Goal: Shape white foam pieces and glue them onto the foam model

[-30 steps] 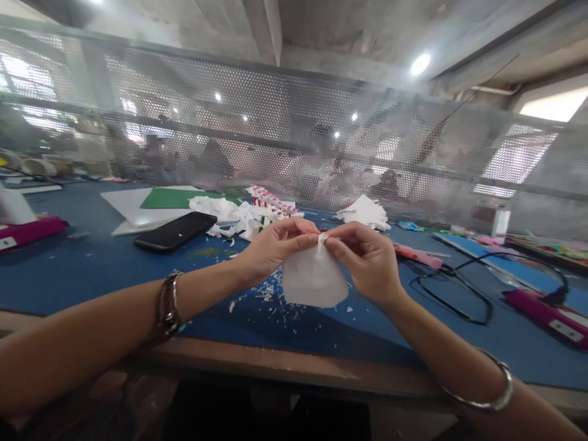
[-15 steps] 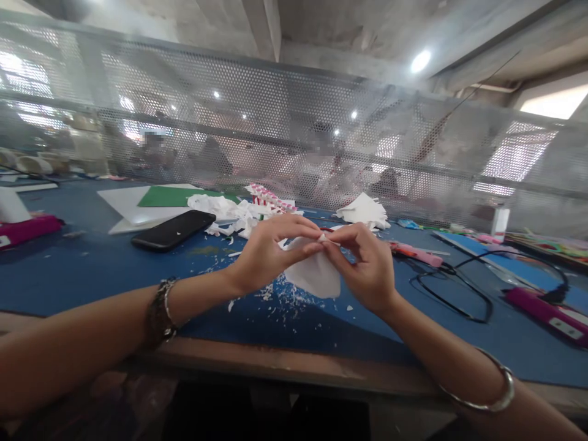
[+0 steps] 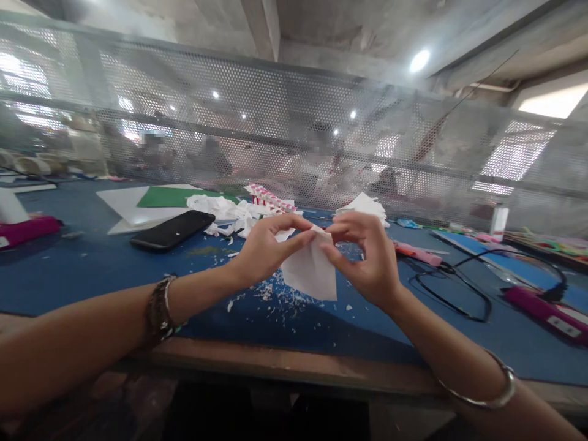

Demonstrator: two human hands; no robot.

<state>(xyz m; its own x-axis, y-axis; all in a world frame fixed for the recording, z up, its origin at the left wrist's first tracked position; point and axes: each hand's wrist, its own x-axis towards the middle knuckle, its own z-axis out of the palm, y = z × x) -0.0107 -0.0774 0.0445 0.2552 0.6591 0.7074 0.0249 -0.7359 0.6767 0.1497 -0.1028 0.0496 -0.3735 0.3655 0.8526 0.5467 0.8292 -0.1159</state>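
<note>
A thin white sheet of paper [image 3: 310, 272] hangs down in front of me above the blue table. Its top edge is pinched between the thumb and fingers of my left hand [image 3: 269, 248]. On the other side, my right hand [image 3: 365, 254] has its thumb over the sheet's top right corner and its fingers just behind, curled loosely. Underneath, small white scraps [image 3: 287, 303] are scattered on the tabletop. Behind my hands lie crumpled white paper pieces [image 3: 220, 208] and a stack of white sheets [image 3: 365, 205].
On the left are a black phone [image 3: 174, 230], a green sheet [image 3: 168, 196] and a magenta power strip [image 3: 30, 231]. To the right are a pink-handled glue gun [image 3: 419, 252], a black cable [image 3: 475, 318] and another magenta strip [image 3: 544, 312]. A perforated metal screen [image 3: 275, 122] stands behind.
My right thumb and fingers have spread a little and shifted along the sheet's top edge. The sheet's upper part, pinched small before, now shows flatter, and its lower edge looks straighter.
</note>
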